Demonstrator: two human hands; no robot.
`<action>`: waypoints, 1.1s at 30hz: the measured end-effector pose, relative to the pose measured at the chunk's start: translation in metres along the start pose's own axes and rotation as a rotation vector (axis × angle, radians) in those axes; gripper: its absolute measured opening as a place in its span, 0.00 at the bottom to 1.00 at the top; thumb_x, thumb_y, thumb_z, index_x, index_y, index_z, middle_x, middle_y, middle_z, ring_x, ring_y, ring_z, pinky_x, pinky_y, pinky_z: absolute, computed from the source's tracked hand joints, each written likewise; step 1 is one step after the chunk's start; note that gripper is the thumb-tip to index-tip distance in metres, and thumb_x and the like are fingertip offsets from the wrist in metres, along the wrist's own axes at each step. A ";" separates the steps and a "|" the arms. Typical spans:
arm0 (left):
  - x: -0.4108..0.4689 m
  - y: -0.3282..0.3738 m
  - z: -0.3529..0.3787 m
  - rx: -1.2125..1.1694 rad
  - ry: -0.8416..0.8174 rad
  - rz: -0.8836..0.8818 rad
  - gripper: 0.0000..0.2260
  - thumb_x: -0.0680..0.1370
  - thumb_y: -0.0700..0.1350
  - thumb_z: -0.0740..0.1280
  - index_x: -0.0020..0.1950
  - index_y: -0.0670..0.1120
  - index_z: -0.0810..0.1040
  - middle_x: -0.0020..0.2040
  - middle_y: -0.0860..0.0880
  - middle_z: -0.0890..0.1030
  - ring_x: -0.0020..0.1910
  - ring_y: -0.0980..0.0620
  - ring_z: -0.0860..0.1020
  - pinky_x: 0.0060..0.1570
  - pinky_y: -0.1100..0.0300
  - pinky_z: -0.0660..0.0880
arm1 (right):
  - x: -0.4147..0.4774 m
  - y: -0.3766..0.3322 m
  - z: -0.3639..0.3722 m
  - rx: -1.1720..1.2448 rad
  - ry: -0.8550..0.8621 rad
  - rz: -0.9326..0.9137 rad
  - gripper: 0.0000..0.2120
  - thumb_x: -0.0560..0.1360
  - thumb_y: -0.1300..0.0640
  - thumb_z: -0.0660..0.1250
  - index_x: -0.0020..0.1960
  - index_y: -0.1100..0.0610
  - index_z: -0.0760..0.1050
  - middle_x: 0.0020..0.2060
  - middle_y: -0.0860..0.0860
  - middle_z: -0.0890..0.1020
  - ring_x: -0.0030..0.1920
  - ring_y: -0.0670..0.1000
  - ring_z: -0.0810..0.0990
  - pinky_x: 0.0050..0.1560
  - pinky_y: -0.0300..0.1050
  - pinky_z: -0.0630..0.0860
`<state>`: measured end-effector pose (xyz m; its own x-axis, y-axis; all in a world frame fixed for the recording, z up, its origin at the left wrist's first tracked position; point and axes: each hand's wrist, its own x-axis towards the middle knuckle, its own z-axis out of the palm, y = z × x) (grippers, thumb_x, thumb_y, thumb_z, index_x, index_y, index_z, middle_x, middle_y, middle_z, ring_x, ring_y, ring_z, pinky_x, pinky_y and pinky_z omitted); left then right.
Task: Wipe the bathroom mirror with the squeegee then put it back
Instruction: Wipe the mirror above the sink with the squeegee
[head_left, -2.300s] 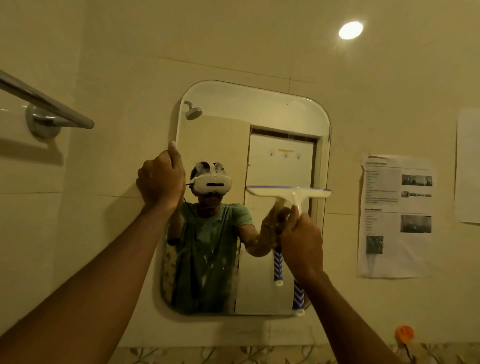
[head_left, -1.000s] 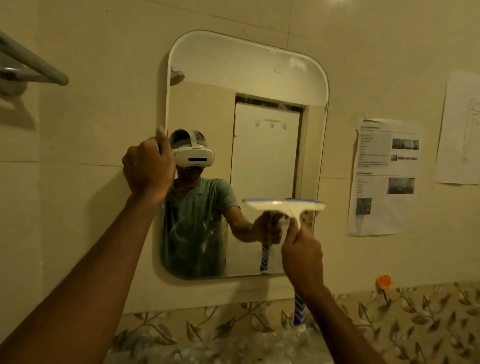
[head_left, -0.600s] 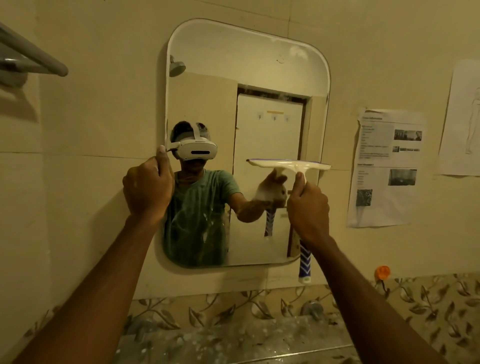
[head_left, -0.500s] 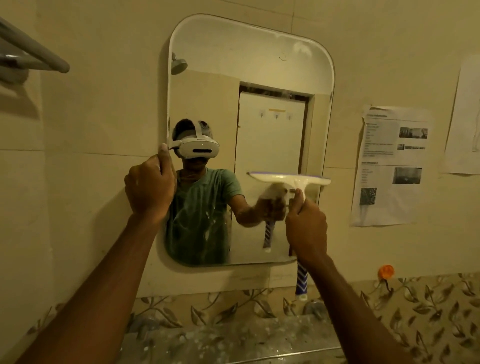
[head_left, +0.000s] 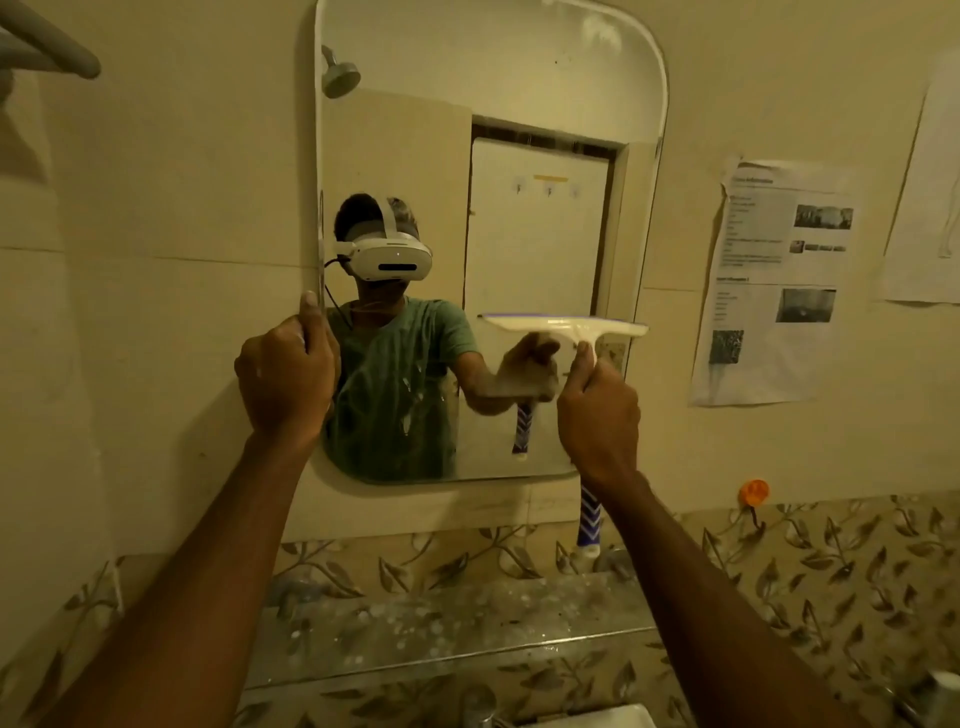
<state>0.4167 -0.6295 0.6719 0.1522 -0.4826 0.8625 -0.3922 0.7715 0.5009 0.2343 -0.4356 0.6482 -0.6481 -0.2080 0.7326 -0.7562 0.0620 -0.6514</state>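
Observation:
A tall mirror (head_left: 540, 93) with rounded corners hangs on the beige tiled wall. My right hand (head_left: 597, 415) grips the squeegee (head_left: 563, 326) by its handle, whose blue-and-white end sticks out below my wrist. Its white blade lies flat and level against the lower right part of the glass. My left hand (head_left: 285, 379) is closed around the mirror's left edge, thumb up along the rim. The glass reflects a person in a green shirt with a white headset.
A glass shelf (head_left: 441, 634) runs below the mirror, over leaf-patterned tiles. Printed sheets (head_left: 774, 280) are taped to the wall at the right, with an orange hook (head_left: 753, 491) below them. A metal towel rail (head_left: 52, 47) juts out at the top left.
The squeegee blade went up the right side of the glass, then came down again to the lower right. My left hand kept its hold on the mirror's edge. The view dropped lower.

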 end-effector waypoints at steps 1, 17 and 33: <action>-0.002 -0.001 0.000 -0.002 0.001 0.001 0.27 0.84 0.54 0.52 0.32 0.40 0.74 0.26 0.46 0.72 0.23 0.48 0.71 0.27 0.65 0.62 | 0.002 0.000 0.002 0.004 0.010 -0.003 0.19 0.84 0.47 0.50 0.39 0.51 0.70 0.29 0.49 0.74 0.28 0.46 0.72 0.28 0.38 0.67; -0.009 -0.004 0.004 0.030 0.021 -0.040 0.28 0.84 0.55 0.51 0.35 0.39 0.76 0.28 0.46 0.73 0.26 0.49 0.71 0.30 0.61 0.63 | -0.052 0.027 -0.008 -0.142 -0.111 0.138 0.22 0.84 0.46 0.49 0.36 0.53 0.70 0.29 0.48 0.75 0.29 0.46 0.73 0.27 0.41 0.65; -0.010 -0.002 0.005 0.014 0.018 -0.069 0.27 0.83 0.56 0.50 0.34 0.41 0.74 0.28 0.44 0.74 0.27 0.48 0.72 0.31 0.61 0.65 | -0.106 0.070 0.008 -0.142 -0.163 0.257 0.23 0.84 0.46 0.49 0.39 0.56 0.73 0.29 0.49 0.75 0.30 0.46 0.74 0.28 0.41 0.62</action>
<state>0.4120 -0.6283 0.6623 0.1959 -0.5266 0.8272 -0.3925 0.7310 0.5583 0.2506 -0.4170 0.5232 -0.8048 -0.3206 0.4994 -0.5825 0.2656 -0.7682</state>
